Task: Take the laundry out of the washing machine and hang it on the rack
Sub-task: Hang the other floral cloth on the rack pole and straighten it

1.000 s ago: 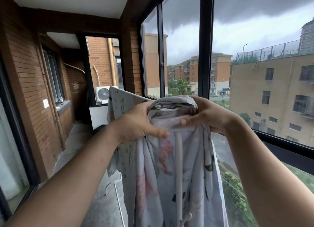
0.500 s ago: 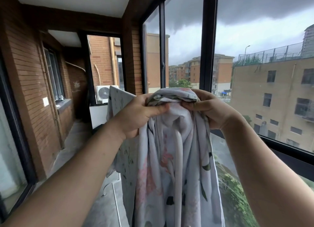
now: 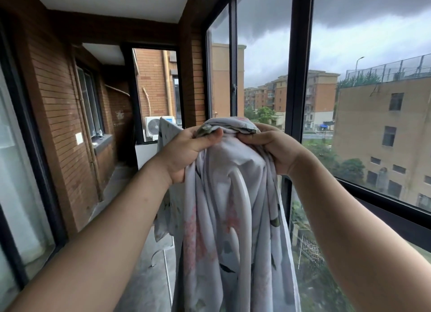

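Gripping the bunched top of a pale floral cotton sheet (image 3: 233, 206) at chest height, left hand (image 3: 186, 153) and right hand (image 3: 277, 148) fingers clenching its folds, cloth hanging down between the forearms. Draping behind, over a white metal rack (image 3: 166, 260), another patterned cloth (image 3: 168, 132). Standing farther back, a white air-conditioner unit (image 3: 152, 130).

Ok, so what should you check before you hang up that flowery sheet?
1. Both hands gripping: ok. The left hand and right hand each pinch the sheet at its bunched top.
2. Sheet spread flat: not ok. It hangs in thick folds.
3. Rack bar within reach: cannot tell. Only a thin rack leg shows low down.
4. Room beside the cloth already hung behind: cannot tell.
5. Sheet off the floor: cannot tell; its bottom runs out of view.
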